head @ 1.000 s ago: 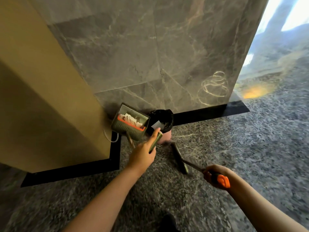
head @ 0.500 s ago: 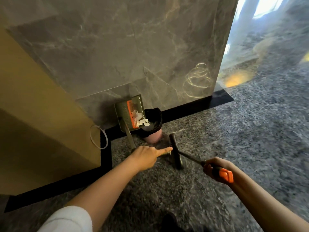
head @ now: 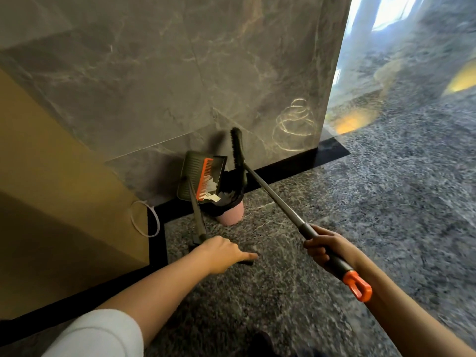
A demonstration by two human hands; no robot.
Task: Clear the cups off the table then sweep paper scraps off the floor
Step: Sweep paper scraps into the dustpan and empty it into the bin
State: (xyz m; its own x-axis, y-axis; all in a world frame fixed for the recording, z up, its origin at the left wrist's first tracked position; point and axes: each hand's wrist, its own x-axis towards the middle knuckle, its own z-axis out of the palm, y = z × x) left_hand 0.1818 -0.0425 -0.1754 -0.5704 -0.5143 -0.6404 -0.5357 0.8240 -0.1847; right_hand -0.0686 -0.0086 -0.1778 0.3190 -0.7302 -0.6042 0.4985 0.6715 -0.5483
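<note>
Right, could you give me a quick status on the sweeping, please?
Left hand holds dustpan by its handle, right hand grips broom. Dustpan tipped over bin, paper scraps at its lip. Broom head raised beside bin, near wall.

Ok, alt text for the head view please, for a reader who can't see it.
A person's left hand holds the long handle of a dustpan tipped upright over a pink bin lined with a black bag, white paper scraps at its mouth. The right hand grips a broom, its brush head in the air beside the bin, by a grey marble wall.
</note>
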